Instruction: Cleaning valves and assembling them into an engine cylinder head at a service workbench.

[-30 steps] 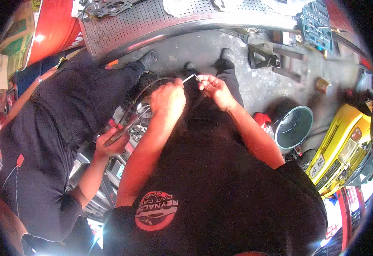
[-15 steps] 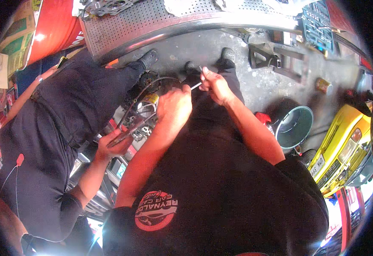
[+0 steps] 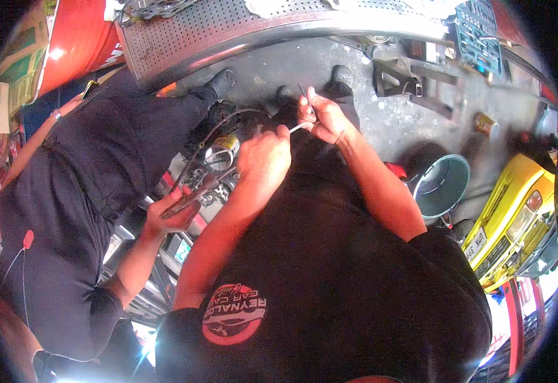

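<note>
My left hand (image 3: 265, 156) is closed on a thin pale rod (image 3: 297, 127), which stretches to my right hand (image 3: 325, 118). My right hand grips a slender dark metal rod (image 3: 301, 89) that sticks up between thumb and fingers, where it meets the pale one. Just left of my hands, a co-worker's hand (image 3: 172, 217) holds a dark elongated metal part (image 3: 196, 195) near a curved cable (image 3: 231, 115). Metal engine parts (image 3: 215, 190) lie below, partly hidden by my forearm.
The co-worker (image 3: 75, 166) in dark clothing is close on my left. A perforated metal bench (image 3: 183, 35) spans ahead, with a blue tool case (image 3: 474, 35). Right are a metal stand (image 3: 400, 86), a can (image 3: 483, 124), a bucket (image 3: 442, 185) and a yellow car bumper (image 3: 509, 217).
My right hand has risen and turned, with the dark rod now pointing up. My left hand has shifted right, and the angle between the two rods has changed.
</note>
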A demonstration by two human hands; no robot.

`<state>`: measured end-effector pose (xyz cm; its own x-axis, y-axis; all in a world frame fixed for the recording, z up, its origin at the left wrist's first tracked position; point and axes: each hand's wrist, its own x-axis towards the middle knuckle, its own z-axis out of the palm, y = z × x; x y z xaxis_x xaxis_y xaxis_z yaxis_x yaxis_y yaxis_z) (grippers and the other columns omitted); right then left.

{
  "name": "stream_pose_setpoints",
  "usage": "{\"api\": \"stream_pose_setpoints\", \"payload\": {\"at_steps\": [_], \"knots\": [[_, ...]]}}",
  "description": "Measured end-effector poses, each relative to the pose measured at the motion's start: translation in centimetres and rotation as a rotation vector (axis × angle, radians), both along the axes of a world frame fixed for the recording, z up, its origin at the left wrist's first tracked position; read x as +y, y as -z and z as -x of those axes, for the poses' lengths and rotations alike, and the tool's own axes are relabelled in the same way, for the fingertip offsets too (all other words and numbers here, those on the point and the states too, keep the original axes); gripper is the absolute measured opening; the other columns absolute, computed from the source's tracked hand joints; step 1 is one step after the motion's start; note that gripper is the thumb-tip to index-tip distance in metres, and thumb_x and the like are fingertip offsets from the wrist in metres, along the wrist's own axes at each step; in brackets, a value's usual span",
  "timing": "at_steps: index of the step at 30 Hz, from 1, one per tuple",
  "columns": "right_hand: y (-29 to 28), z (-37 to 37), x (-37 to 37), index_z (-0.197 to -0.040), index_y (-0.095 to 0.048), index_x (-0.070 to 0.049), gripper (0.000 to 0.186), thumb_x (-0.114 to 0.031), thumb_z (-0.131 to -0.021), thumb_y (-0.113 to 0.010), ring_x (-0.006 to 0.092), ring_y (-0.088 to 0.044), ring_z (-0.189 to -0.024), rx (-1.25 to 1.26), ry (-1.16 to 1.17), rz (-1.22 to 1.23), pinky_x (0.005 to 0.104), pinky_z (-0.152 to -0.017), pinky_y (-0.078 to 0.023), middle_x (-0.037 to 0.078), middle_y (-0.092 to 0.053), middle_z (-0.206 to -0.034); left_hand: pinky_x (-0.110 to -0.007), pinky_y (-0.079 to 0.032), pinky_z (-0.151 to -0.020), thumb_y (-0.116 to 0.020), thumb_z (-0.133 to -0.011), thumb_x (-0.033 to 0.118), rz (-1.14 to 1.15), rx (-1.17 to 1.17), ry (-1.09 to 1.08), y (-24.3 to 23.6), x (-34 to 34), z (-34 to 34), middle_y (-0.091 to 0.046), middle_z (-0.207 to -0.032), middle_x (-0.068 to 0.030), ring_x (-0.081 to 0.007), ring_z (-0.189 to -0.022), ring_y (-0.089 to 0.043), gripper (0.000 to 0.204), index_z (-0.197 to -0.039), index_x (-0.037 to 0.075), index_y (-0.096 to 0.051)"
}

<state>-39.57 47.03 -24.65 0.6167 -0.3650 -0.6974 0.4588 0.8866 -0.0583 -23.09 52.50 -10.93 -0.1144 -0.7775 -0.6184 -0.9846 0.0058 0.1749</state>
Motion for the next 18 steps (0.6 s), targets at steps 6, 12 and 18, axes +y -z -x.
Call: {"api": "stream_pose_setpoints", "payload": {"at_steps": [6, 12, 18], "knots": [[0.3, -0.3, 0.1, -0.108, -0.060, -0.004, 0.034, -0.037, -0.105, -0.051, 0.0093, -0.037, -0.065, -0.049, 0.034, 0.091, 0.0231, -0.059, -0.034, -0.004, -0.049, -0.080, -0.049, -0.056, -0.065, -0.051, -0.097, 0.023, -0.013, 0.002, -0.008, 0.2, 0.1, 0.0, -0.070, -0.079, -0.0152, -0.0358, -0.075, -0.071, 0.020, -0.100, 0.006, -0.062], [-0.3, -0.3, -0.4, -0.116, -0.060, -0.002, 0.020, -0.014, -0.102, -0.053, 0.0110, -0.042, -0.067, -0.027, 0.138, -0.049, 0.0267, -0.063, -0.040, 0.000, -0.052, -0.085, -0.050, -0.055, -0.066, -0.052, -0.096, 0.023, 0.018, 0.006, -0.021, 0.4, -0.3, -0.3, -0.070, -0.081, -0.0159, -0.0359, -0.076, -0.071, 0.020, -0.099, 0.006, -0.062], [-0.8, 0.3, 0.2, -0.120, -0.057, 0.001, 0.022, 0.001, -0.099, -0.049, 0.0281, -0.068, -0.098, 0.100, 0.141, 0.104, 0.0388, -0.088, -0.056, 0.014, -0.066, -0.109, -0.050, -0.055, -0.068, -0.053, -0.096, 0.023, 0.035, 0.001, -0.045, 0.7, -0.4, -0.7, -0.070, -0.082, -0.0158, -0.0356, -0.077, -0.071, 0.020, -0.098, 0.006, -0.063]]}}
